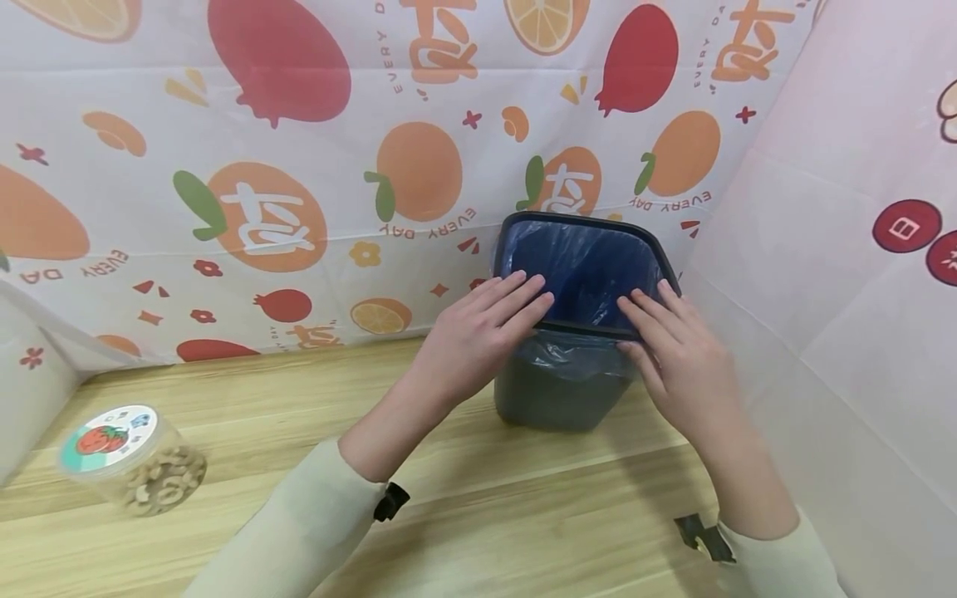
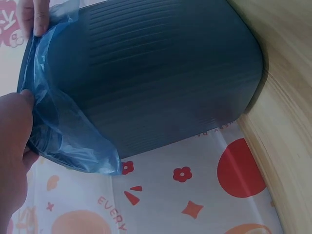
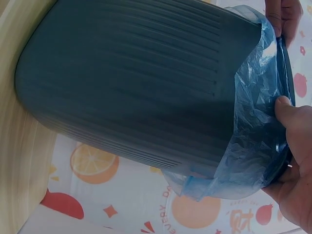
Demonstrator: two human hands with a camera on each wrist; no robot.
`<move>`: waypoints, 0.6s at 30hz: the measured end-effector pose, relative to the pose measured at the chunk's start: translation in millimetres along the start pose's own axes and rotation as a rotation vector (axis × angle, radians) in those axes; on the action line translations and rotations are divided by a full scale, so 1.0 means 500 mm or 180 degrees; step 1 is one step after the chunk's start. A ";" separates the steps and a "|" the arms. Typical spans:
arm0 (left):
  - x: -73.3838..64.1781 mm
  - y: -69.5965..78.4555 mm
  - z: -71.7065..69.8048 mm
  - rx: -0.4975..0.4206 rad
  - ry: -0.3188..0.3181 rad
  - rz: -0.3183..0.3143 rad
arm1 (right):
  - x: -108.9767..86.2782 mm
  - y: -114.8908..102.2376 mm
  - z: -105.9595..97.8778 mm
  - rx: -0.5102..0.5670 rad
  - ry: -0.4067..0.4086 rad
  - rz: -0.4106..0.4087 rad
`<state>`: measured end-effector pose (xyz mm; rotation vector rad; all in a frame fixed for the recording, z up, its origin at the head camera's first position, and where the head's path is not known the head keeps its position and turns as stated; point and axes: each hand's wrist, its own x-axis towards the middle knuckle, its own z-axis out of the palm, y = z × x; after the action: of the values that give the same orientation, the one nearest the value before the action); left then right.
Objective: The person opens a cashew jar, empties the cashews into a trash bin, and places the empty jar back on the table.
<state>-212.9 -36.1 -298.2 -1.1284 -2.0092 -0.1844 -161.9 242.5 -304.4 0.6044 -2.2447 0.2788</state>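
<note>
A dark grey trash bin [image 1: 561,394] stands upright, with a thin clear bluish bag [image 2: 73,131] lining it and folded down over the outside. Around its mouth runs a black rim [image 1: 598,330]. My left hand [image 1: 482,332] grips the rim at the front left, fingers reaching over it and thumb on the outside. At the front right, my right hand [image 1: 684,365] holds the rim the same way; its thumb presses the bag's fold in the right wrist view. The bag's edge [image 3: 234,180] hangs loose and crumpled below the rim.
On the wooden table [image 1: 478,523], a clear tub [image 1: 160,482] of nut-like pieces with a strawberry-printed lid stands at the left. A fruit-printed cloth [image 1: 336,166] hangs behind the bin, and another pale cloth [image 1: 830,274] rises close on its right.
</note>
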 end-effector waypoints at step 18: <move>-0.026 -0.009 -0.029 0.0076 -0.0033 -0.0092 | 0.014 -0.026 0.013 0.0067 -0.0043 -0.0042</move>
<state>-204.2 -54.1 -296.6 -1.0880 -2.0327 -0.1693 -163.6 226.7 -303.7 0.6337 -2.2526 0.2929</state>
